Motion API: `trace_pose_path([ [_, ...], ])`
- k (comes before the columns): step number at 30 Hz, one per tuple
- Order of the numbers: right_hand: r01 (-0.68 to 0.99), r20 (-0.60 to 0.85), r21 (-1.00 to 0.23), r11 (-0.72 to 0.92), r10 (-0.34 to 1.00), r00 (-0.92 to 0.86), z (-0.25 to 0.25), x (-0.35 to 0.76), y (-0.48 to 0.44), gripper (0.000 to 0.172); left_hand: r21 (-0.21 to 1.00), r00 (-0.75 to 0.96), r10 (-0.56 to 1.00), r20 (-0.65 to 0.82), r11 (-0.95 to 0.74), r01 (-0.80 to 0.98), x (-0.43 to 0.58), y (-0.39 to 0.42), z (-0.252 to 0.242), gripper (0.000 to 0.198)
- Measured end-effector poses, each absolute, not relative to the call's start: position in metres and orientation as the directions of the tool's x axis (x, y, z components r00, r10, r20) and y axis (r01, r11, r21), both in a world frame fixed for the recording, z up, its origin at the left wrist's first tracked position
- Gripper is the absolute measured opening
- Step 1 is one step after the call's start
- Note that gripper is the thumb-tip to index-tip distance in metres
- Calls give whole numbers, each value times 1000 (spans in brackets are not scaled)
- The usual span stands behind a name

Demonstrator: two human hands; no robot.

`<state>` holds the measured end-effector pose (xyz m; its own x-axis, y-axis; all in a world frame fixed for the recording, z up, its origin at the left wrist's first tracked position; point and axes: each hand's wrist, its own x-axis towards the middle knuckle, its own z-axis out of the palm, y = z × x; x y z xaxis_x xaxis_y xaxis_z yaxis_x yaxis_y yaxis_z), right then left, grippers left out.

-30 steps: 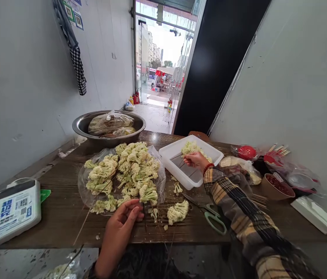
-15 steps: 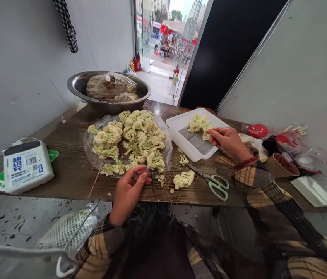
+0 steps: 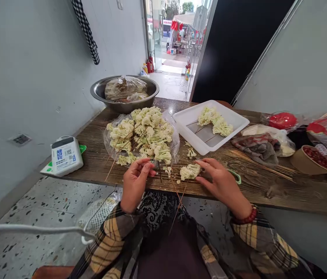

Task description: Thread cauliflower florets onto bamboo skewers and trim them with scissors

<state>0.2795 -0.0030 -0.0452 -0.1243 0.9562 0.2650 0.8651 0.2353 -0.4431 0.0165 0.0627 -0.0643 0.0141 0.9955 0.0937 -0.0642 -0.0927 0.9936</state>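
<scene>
Curled at the front of the cauliflower heap is my left hand, thumb against fingers; whether something small is inside cannot be seen. My right hand has thumb and forefinger parted at the right end of a single cauliflower floret near the table edge. Thin skewers stick out past the edge between my hands. Green-handled scissors lie mostly hidden behind my right hand. Two skewered cauliflower pieces lie in the white tray.
A metal basin with plastic-bagged goods stands at the back left. Loose bamboo skewers, a grey cloth and a paper bowl of red contents are on the right. A white labelled box sits at the left edge.
My right hand has left the tray, where a cauliflower piece now lies, and come to the single floret. The left hand stays by the heap. The view has shifted.
</scene>
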Motion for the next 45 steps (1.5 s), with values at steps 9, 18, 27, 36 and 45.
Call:
trace_pose_path([
  [9,831,350,-465,305,926,-144,-69,275,10,45,999,63,998,29,-28,-21,23,35,-51,33],
  [18,796,499,-476,375,860,-107,-45,310,-5,41,999,49,998,44,-43,-25,36,32,-37,34],
  [27,729,354,-572,378,914,-196,-62,300,-8,40,996,167,983,80,-85,26,50,34,-37,30],
  [36,760,342,-510,403,906,-251,-63,293,33,42,847,200,941,272,-333,414,37,41,-51,26],
  [45,744,382,-535,400,900,-210,-43,261,2,29,822,340,919,200,-346,452,50,47,-60,20],
])
